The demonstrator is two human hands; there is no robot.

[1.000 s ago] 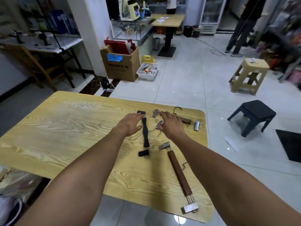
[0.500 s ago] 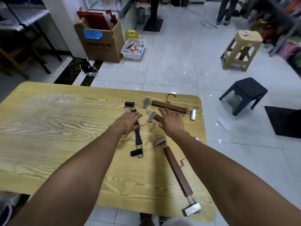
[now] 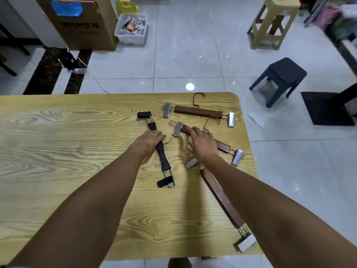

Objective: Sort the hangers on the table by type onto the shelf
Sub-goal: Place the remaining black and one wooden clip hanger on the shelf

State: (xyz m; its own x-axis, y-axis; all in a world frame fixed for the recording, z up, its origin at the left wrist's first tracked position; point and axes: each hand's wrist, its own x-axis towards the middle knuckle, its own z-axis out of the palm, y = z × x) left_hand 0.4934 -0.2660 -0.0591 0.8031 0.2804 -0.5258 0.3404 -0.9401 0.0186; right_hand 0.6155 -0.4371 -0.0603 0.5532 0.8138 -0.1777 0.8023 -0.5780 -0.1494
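Wood-grain table point(image 3: 58, 151) carries four clip hangers near its right edge. Left hand point(image 3: 147, 142) lies on the black hanger point(image 3: 163, 157), fingers curled over its bar. Right hand point(image 3: 202, 146) presses flat, fingers stretched, on the middle brown hanger point(image 3: 224, 147). Another brown hanger point(image 3: 199, 111) lies beyond it, and a long brown hanger point(image 3: 222, 200) passes under the right forearm.

Both bare forearms reach fwd toward 12 o'clock, converging. L hand point(image 3: 148, 141) palm down, fingers curled, pointing 2 o'clock. R hand point(image 3: 202, 145) palm down, fingers spread flat, pointing 11 o'clock.
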